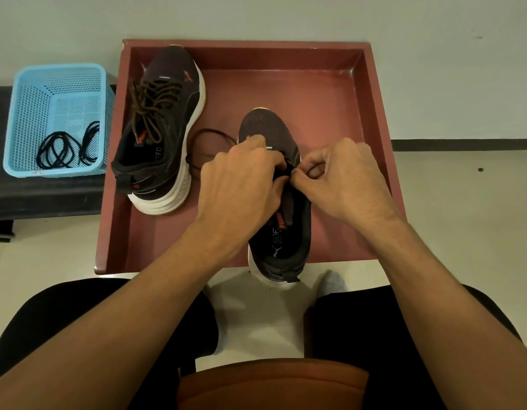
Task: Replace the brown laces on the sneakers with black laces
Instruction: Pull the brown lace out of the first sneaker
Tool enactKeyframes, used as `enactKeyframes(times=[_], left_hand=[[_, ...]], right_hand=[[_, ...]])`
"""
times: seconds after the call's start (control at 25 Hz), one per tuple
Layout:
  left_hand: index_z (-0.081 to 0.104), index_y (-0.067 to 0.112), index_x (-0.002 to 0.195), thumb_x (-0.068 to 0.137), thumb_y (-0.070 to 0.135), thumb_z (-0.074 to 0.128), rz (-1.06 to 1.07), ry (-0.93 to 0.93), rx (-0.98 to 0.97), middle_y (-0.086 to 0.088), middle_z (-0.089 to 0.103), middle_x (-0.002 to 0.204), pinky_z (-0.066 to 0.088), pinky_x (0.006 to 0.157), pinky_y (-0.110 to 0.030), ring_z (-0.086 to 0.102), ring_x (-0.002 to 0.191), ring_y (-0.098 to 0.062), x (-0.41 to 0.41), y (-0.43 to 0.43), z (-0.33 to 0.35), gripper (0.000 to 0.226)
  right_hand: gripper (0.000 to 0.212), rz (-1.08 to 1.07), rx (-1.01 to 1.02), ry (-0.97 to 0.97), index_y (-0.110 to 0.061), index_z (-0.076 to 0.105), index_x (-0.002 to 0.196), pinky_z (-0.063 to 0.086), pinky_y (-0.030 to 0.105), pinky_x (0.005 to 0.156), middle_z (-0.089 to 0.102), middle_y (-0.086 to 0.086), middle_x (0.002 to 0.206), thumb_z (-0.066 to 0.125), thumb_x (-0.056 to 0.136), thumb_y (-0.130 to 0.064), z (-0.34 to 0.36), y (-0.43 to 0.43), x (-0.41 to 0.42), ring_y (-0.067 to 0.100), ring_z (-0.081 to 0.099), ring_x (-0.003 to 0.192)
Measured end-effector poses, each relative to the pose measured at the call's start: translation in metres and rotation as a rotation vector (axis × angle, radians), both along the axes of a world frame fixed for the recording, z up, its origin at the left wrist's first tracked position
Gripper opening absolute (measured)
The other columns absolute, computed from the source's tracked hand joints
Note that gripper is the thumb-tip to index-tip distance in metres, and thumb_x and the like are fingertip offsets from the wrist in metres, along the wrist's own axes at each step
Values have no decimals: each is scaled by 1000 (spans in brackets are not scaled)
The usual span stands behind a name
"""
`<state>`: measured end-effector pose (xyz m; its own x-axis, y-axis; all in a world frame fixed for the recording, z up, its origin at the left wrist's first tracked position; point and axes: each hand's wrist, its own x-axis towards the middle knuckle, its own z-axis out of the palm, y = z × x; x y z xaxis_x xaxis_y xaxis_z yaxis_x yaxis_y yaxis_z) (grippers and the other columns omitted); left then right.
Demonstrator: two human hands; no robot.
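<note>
While both hands are bunched up over the middle of the near sneaker point(295, 220), the only writing you can really read on it is "SOF" in white on the insole with the leaping-cat logo under it, plus an orange "puma" tab on the tongue. The rest of the insole word is covered by the left hand point(244, 176). That hand has its fingers curled down onto the sneaker's lacing area. The right hand point(342, 179) is right up against it, thumb and forefinger pinched on a dark bit of the loose lace point(210, 130) at the eyelets, though that spot is tiny and half hidden by fingers. The sneaker sits toe-away in the reddish tray point(315, 99), heel poking out over the near edge.

The rest of that lace loops on the tray floor between the two shoes and runs in under the left hand. Dark brown or black, can't say for sure.

The other sneaker point(161, 137) leans on its side at the tray's left, brown laces point(152, 105) threaded and loosely tangled. It's got an orange cat near the toe and "TFO" on the insole, first letters lost in shadow.

The black laces point(64, 149) lie coiled in a light blue mesh basket point(25, 119) on a dark low table point(43, 196) left of the tray. There's a small red scribble on the basket's near rim, unreadable. What the tray itself sits on is hidden.
</note>
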<state>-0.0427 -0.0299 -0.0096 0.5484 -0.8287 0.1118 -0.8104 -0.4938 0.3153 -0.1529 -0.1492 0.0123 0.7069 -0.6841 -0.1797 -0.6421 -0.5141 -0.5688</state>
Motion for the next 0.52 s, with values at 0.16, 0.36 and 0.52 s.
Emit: enactKeyframes(times=[0.16, 0.36, 0.52], left_hand=[[74, 35, 98, 91, 42, 72, 27, 113, -63, 12, 62, 91, 54, 67, -41, 67, 89, -23, 2, 1, -2, 10], [67, 31, 87, 89, 31, 75, 38, 240, -116, 16, 60, 76, 57, 69, -40, 66, 81, -15, 3, 5, -3, 8], [64, 24, 90, 94, 23, 71, 108, 371, -294, 11, 58, 64, 49, 62, -20, 60, 64, -7, 21, 12, 6, 8]], right_hand=[[12, -44, 8, -19, -26, 79, 76, 60, 21, 57, 70, -11, 63, 77, 88, -28, -2, 2, 0, 4, 68, 56], [15, -65, 0, -7, -26, 77, 72, 58, 21, 55, 69, -9, 59, 76, 87, -28, -3, 1, 0, 7, 67, 53], [15, -58, 16, 10, -27, 77, 73, 57, 16, 53, 69, -11, 62, 78, 89, -29, -1, -1, -2, 7, 69, 57]])
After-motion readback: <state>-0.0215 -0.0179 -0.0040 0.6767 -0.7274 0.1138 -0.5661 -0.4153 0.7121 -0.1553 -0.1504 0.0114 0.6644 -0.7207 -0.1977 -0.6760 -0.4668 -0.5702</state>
